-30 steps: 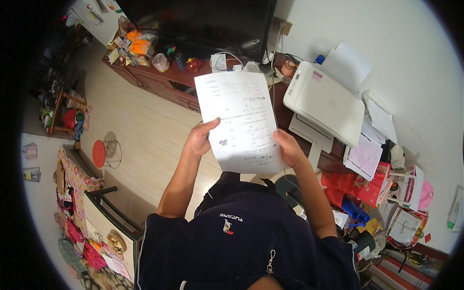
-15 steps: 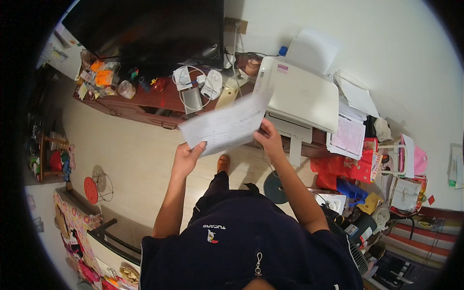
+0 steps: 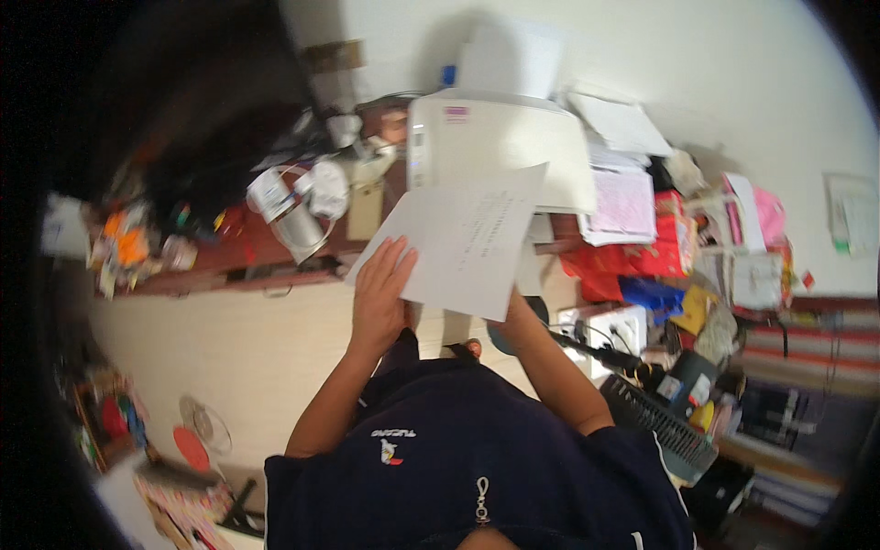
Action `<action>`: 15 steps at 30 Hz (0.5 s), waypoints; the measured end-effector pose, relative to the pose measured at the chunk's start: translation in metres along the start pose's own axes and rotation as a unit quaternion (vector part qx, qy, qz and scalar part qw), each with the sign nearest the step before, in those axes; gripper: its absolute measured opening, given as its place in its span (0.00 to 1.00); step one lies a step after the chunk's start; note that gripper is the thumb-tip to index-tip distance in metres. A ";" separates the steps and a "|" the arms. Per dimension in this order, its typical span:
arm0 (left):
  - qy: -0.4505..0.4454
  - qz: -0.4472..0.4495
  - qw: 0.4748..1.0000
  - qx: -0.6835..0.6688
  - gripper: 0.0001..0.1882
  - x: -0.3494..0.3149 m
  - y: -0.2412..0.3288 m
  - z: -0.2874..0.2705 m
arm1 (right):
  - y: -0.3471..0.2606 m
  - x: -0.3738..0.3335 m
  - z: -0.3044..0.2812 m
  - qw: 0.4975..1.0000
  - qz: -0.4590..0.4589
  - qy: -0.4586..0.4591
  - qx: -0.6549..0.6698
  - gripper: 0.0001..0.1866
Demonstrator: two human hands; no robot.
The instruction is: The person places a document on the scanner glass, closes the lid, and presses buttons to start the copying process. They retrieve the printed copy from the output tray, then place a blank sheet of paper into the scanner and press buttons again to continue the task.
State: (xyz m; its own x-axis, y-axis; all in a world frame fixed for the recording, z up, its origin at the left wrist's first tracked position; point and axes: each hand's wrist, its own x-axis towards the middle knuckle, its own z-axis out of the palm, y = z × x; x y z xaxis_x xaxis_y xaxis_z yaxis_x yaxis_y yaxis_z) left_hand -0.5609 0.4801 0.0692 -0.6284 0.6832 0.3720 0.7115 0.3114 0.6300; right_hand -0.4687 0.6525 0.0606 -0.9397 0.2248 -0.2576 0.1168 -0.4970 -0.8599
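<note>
A white sheet of paper [image 3: 467,238] with faint lines of print is held tilted in front of me, partly covering the printer. My left hand [image 3: 378,298] has its fingers laid over the sheet's near left edge; its thumb is out of sight. Under the near right corner, my right hand [image 3: 519,317] is mostly hidden by the sheet, fingers included. Just beyond the paper stands the white printer [image 3: 500,137], lid down, with blank paper [image 3: 510,60] upright in its rear feed.
Paper stacks [image 3: 621,197] lie right of the printer, near red bags [image 3: 591,266]. A dark red cabinet [image 3: 215,266] carries a coiled white cable [image 3: 325,197] and small clutter. A red round stool [image 3: 191,447] stands at lower left; a dark crate [image 3: 660,422] at right.
The sheet has turned and tipped, its print now running a different way. My left hand has shifted onto its face; my right hand has gone beneath it. The view has swung right.
</note>
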 end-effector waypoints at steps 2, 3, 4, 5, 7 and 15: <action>-0.018 0.015 1.000 -0.004 0.26 0.010 0.000 0.011 | -0.003 0.002 0.007 0.990 0.015 0.033 0.137 0.22; -0.040 0.027 0.999 -0.007 0.26 0.015 0.002 0.013 | -0.010 -0.002 0.014 0.990 0.007 0.029 0.141 0.20; -0.045 0.030 0.998 -0.025 0.27 0.020 0.003 0.015 | -0.013 -0.004 0.010 0.999 -0.035 -0.010 -0.019 0.28; -0.049 0.032 0.997 -0.043 0.27 0.025 0.004 0.018 | -0.015 -0.007 0.005 0.980 -0.089 -0.032 -0.176 0.38; -0.052 0.057 0.996 -0.053 0.27 0.039 0.003 0.022 | -0.023 -0.007 0.010 0.955 -0.115 -0.018 -0.273 0.49; -0.110 0.161 0.974 -0.113 0.31 0.087 0.020 0.040 | -0.043 0.010 0.032 0.927 -0.185 0.276 -0.176 0.23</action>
State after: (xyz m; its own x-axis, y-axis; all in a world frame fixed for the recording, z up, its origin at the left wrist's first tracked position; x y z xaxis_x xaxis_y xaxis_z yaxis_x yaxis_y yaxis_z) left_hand -0.5884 0.5717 0.0873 -0.2840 0.8543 0.4354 0.7576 -0.0784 0.6480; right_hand -0.4936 0.6490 0.1090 -0.6409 0.7674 -0.0195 0.0087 -0.0181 -0.9998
